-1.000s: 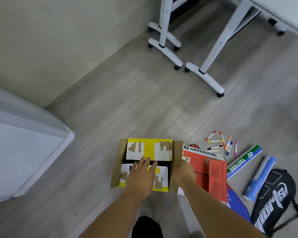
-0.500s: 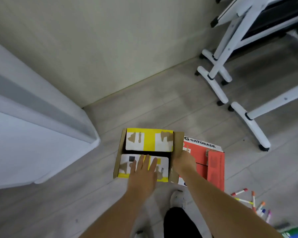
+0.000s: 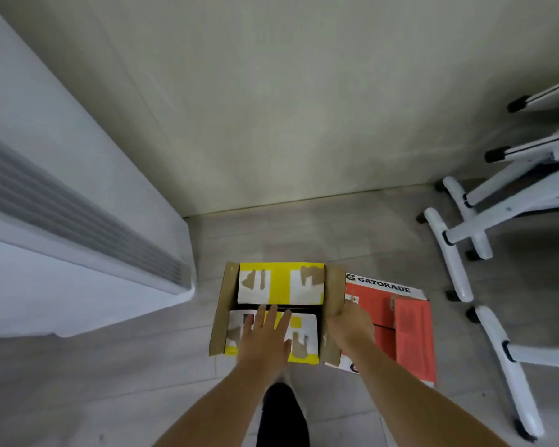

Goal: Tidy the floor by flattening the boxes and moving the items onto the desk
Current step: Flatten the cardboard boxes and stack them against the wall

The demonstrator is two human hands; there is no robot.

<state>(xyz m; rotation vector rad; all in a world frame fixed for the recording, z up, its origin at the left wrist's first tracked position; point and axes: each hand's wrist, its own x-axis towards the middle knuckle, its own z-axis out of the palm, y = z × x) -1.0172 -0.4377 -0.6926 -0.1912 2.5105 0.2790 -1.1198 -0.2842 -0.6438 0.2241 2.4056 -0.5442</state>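
Left hand [image 3: 265,340] presses flat fingers [image 3: 273,317] on the near flap [image 3: 307,324] beneath them, right hand [image 3: 349,322] grips the side flap [image 3: 333,285] of the yellow box [image 3: 279,282]; easing off could let both spring up.

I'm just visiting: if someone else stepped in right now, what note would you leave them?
Left hand: open, pressing flat on the near flap of the yellow box.
Right hand: grips that box's right cardboard flap.
The red Gatorade box lies on the floor against its right side.
Done: Gatorade box looks flattened.
Left: flatten the yellow box, move items onto the desk (not clearly in view).
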